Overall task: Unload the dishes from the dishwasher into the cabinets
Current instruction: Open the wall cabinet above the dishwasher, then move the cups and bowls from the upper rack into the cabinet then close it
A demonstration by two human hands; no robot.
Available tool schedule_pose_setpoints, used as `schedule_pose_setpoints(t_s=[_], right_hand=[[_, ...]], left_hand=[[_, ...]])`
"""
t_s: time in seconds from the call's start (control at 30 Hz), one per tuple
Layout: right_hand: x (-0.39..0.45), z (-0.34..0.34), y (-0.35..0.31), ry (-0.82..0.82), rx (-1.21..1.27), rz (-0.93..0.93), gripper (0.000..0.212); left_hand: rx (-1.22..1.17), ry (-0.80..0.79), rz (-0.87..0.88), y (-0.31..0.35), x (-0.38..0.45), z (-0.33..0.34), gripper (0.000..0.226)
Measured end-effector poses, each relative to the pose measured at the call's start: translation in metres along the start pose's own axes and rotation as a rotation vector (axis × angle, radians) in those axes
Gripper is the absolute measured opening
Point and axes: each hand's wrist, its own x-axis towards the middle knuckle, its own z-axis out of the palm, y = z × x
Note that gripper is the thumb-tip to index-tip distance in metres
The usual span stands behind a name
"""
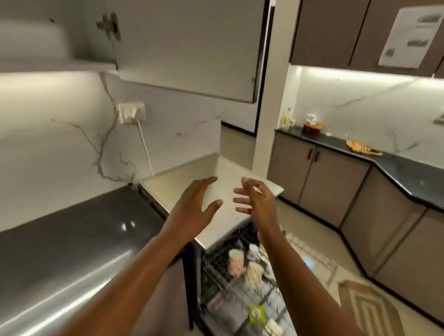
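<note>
The cabinet door [187, 38] overhead stands swung open, likely so dishes can go straight up onto the shelf [27, 60], of which only a blurred edge shows at upper left. Below, the dishwasher rack [237, 288] is pulled out under the pale counter [215, 175], which puts its load within reach: a patterned cup [235, 262], a cream cup [254, 273], a white mug [253, 250] and a green item [257, 315] nearer the front all sit in the rack, so much of the unloading seems left to do. Both hands hover above the counter's near edge, close together but apart, touching nothing. The left hand [192, 205] is wide, fingers straight and thumb spread; the right hand [255, 196] is open too, fingers loosely bent toward the left. Neither holds a dish; by my guess they are between one item and the next.
</note>
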Motion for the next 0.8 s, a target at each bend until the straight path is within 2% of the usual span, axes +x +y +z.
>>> schedule_pose_setpoints(t_s=[0.2, 0.37, 0.57, 0.63, 0.8], right_hand=[[-0.06, -0.067, 0.099, 0.056, -0.302, 0.196, 0.046], [-0.078, -0.137, 0.134, 0.088, -0.526, 0.239, 0.032], [-0.085, -0.228, 0.174, 0.143, -0.715, 0.347, 0.039], [-0.084, -0.253, 0.189, 0.092, -0.806, 0.393, 0.042], [-0.072, -0.299, 0.239, -0.165, -1.046, 0.5, 0.054]], left_hand=[[-0.106, -0.228, -0.204, -0.029, -0.062, 0.08, 0.056], [-0.111, -0.392, -0.267, -0.03, -0.081, 0.14, 0.056], [-0.056, -0.592, -0.323, -0.034, -0.085, 0.229, 0.06], [-0.028, -0.652, -0.356, -0.037, -0.082, 0.259, 0.064], [0.117, -0.747, -0.448, -0.053, -0.079, 0.331, 0.059]])
